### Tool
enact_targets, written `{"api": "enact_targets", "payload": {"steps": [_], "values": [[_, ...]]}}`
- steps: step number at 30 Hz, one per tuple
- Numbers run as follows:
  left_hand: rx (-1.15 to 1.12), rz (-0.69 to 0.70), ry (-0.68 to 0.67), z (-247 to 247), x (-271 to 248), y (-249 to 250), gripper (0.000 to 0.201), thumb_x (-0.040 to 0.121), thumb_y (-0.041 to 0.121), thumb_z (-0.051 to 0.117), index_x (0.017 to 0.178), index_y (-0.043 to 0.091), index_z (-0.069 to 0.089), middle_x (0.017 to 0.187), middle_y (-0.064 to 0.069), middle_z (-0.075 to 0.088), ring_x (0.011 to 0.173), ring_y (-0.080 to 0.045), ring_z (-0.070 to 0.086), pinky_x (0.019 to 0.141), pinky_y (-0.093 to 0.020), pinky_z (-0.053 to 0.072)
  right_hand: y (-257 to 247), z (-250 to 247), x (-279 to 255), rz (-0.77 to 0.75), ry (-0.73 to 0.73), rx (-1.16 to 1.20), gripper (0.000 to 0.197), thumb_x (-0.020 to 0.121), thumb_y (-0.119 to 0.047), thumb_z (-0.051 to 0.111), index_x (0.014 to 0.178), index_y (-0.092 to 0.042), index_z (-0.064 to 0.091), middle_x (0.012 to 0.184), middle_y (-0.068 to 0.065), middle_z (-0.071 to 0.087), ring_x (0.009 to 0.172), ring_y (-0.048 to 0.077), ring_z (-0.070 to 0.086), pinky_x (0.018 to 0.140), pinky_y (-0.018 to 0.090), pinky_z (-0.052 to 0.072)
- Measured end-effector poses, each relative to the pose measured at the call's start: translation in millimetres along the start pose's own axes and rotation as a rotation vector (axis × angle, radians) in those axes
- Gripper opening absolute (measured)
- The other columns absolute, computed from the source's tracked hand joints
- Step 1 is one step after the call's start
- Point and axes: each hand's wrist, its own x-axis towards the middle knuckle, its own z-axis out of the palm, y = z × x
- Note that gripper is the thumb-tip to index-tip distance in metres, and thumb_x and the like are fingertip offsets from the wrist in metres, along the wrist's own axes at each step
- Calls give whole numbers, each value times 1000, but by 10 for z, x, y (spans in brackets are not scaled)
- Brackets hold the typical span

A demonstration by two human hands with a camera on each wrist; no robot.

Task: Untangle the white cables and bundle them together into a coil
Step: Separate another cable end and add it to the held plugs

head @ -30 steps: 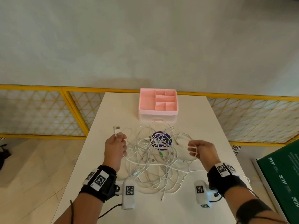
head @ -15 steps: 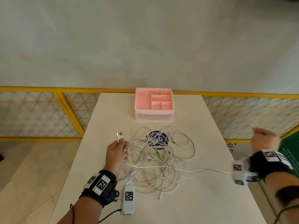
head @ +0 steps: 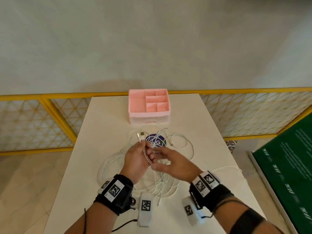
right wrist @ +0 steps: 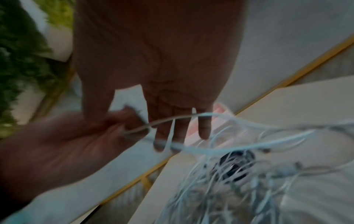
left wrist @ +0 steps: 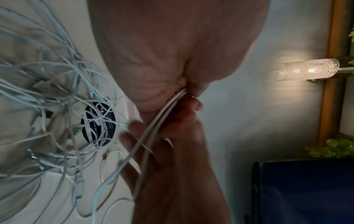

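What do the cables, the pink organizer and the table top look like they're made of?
Cables: thin white plastic or rubber sheathing, smooth, bending in loose loops; the plug above the left hand has a metal-looking tip. Organizer: probably matte pink plastic, with thin rigid dividers; stiff card can't be excluded. Table: smooth off-white surface, likely laminate or painted board, faint sheen, no grain.

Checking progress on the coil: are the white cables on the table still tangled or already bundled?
Still tangled: the white cables sprawl in crossing loops on the table; only two strands sit in the left hand.
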Motion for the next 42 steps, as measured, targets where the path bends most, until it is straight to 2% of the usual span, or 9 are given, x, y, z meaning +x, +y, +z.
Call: {"api": "enact_targets", "payload": {"steps": [4,9,13,18,24,31,34,37,42], "values": [[26,129,101,-158,37,3,28,105,12,42,95,-5,62,71,-12,56,64,-25,60,77,-46,54,134,262,113,-51,26,-74,11,102,-37,50,100,-31,59,74,-5,61,62,6,54,67,33,49],[-39,64,157,-457,7,87,32,106,13,41,109,-7,64,65,-6,46,57,-19,51,79,-45,58,813,-75,-100,84,-85,-199,27,105,-32,46,105,-26,72,85,-19,62,77,-11,55,78,11,39],[-6,-14,171,-547,46,27,35,107,15,38,116,-7,63,60,-1,36,50,-14,40,76,-43,54,1401,-468,-390,245,-27,-282,21,103,-36,49,95,-41,68,109,-17,71,106,5,63,96,20,41],[73,-41,102,-421,54,-146,32,107,17,38,99,-4,61,54,0,34,48,-14,37,61,-36,51,1742,-779,-579,366,51,-356,28,104,-25,47,87,-39,64,101,-13,67,101,13,61,90,22,39],[1,10,114,-283,162,-89,38,108,22,37,76,7,51,52,-1,35,47,-15,38,65,-38,45,2052,-1182,-710,491,214,-467,28,105,-17,45,114,-25,70,124,-2,66,117,21,58,104,33,41],[20,61,180,-495,254,-35,41,107,28,39,70,11,45,54,-2,34,48,-17,36,59,-35,43,2150,-1509,-738,785,127,-580,32,103,-12,41,92,-32,65,135,4,56,121,23,54,107,30,38],[40,40,186,-507,231,-42,41,106,29,38,69,11,43,53,-2,34,46,-17,35,57,-35,43,1928,-1518,-384,769,10,-613,39,101,-4,37,107,-26,69,137,-1,47,134,23,45,111,27,32],[64,29,207,-491,176,-79,40,106,28,38,71,10,43,54,-2,33,47,-17,34,56,-35,45,1677,-1455,190,608,75,-518,41,90,6,39,90,-25,66,136,11,54,127,28,50,107,29,37],[111,-1,224,-510,74,-134,37,105,26,43,72,8,47,52,-4,37,42,-18,39,55,-36,54,1371,-1154,989,347,65,-495,44,95,-2,44,136,-16,52,147,9,45,133,28,48,112,33,35]]}}
